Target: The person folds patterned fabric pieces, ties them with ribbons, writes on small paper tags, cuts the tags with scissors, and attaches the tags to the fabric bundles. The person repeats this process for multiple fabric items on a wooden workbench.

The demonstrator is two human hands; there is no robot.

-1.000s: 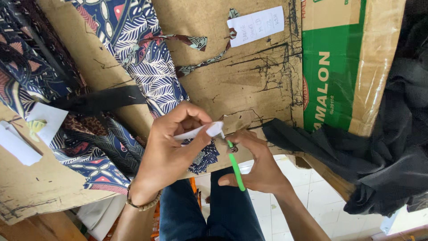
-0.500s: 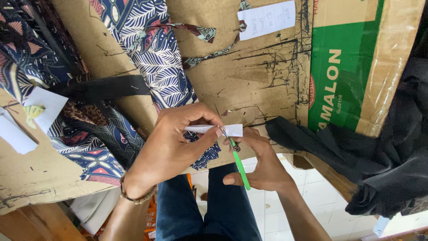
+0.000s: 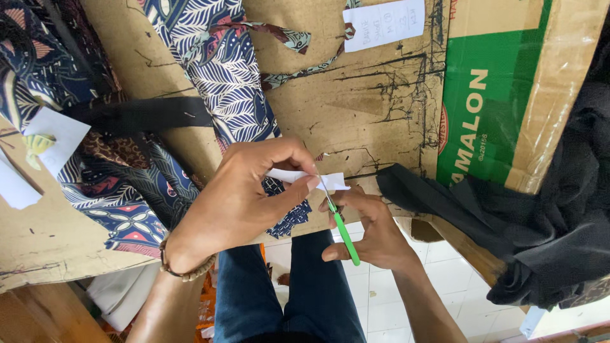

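Right now, in the head view, your left hand point(image 3: 238, 200) pinches a small white paper slip point(image 3: 305, 178) between thumb and forefinger, just above the edge of the cardboard sheet point(image 3: 356, 95) that covers the work surface. Your right hand point(image 3: 375, 232) has its fingers curled tight around a pair of green-handled snips point(image 3: 340, 222), with the forefinger lying along the top of the tool.

The slip sits between your two hands, over the cardboard's near edge, and runs roughly left to right. The snips lie the other way: the long axis runs from the green handle near your palm up and slightly left, so the tip points at the paper and meets it about midway along. Whether the blades are closed on the slip is too small to tell.

As a judgement, your left fingertips sit very near the blade tip, so a slip of the tool could nick them. The paper is small and held only at one end, so it could bend away or tear crooked.

Around you lie blue patterned cloth point(image 3: 216, 70), black fabric point(image 3: 546, 222), and a white paper label point(image 3: 384, 22).
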